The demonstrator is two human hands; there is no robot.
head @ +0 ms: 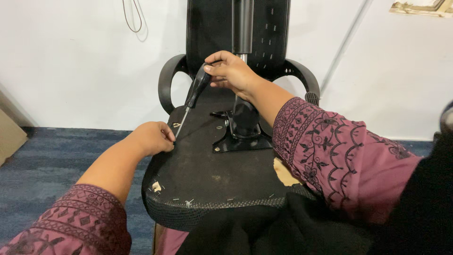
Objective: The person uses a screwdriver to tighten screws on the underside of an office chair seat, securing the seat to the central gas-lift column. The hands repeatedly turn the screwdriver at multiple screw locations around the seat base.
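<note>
The right hand [231, 72] has its fingers clenched round a black-handled screwdriver [192, 97], tip at the left edge of the upturned chair seat [212, 174]; the left hand [152, 137] rests there, fingers curled, perhaps pinching a screw. The base plate [240, 137] looks still bolted on.

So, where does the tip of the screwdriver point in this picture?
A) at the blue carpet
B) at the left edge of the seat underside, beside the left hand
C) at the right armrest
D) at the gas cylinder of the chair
B: the right hand holds the screwdriver slanted down, its tip at the seat underside edge beside the left hand.
</note>
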